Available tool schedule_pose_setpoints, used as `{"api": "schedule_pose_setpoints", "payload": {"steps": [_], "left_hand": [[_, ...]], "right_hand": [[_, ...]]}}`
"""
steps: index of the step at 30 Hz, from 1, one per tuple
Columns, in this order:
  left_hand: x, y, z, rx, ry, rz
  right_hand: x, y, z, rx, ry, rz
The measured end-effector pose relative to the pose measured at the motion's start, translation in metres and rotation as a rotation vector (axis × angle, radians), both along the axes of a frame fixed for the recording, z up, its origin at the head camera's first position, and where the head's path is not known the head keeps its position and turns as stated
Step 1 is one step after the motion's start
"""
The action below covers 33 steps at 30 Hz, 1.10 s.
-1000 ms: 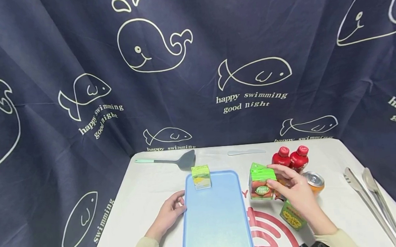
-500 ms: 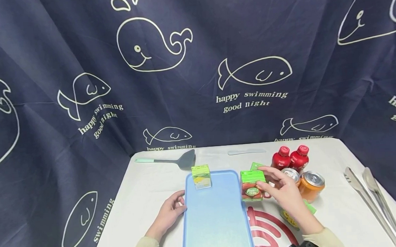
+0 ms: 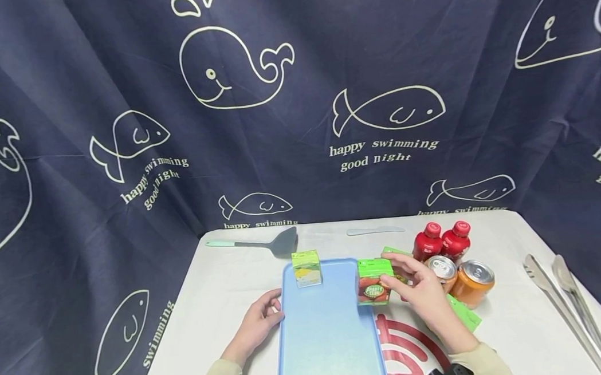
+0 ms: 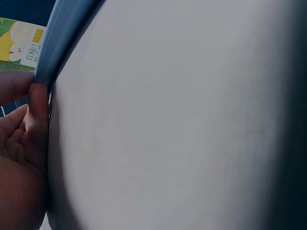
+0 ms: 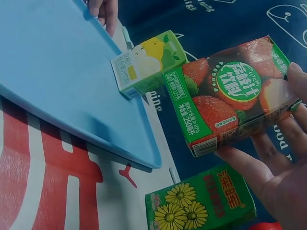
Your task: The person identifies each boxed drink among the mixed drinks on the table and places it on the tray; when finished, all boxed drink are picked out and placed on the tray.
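My right hand (image 3: 422, 289) holds a lychee juice carton (image 3: 373, 283) by its right side, fingers and thumb on opposite edges. In the head view the carton overlaps the right rim of the blue tray (image 3: 331, 346); in the right wrist view it hangs above the table, its fruit-printed face showing. My left hand (image 3: 257, 325) pinches the tray's left rim between thumb and finger. A small yellow-green juice carton (image 3: 306, 268) stands upright in the tray's far left corner.
Two red-capped bottles (image 3: 442, 241), two orange cans (image 3: 473, 283), a chrysanthemum drink carton (image 5: 201, 199) and another green carton (image 3: 463, 312) stand on the right. Metal tongs (image 3: 566, 309) lie at the right edge. A spatula (image 3: 283, 243) and a pale knife (image 3: 375, 230) lie along the back.
The right hand has carried the lychee juice carton leftward, from beside the cans to over the tray's right rim. The left hand and tray have stayed put.
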<state>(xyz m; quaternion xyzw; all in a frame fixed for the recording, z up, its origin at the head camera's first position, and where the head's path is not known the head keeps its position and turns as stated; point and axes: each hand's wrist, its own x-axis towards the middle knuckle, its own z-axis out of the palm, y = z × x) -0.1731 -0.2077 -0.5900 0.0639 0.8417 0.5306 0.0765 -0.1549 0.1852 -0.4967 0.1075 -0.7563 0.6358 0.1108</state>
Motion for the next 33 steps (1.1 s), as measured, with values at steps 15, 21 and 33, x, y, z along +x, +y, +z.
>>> {"api": "schedule_pose_setpoints", "payload": {"steps": [15,21,33], "left_hand": [[0.000,0.000,0.001,-0.005,-0.007,0.008],[0.000,0.001,-0.001,-0.001,-0.006,0.010],[-0.001,0.000,-0.003,0.004,-0.001,0.009]], "right_hand": [[-0.007,-0.016,-0.008,-0.034,0.023,0.072],[-0.007,-0.021,-0.010,-0.016,0.014,0.083],[-0.011,-0.031,-0.016,-0.059,0.005,0.128]]}}
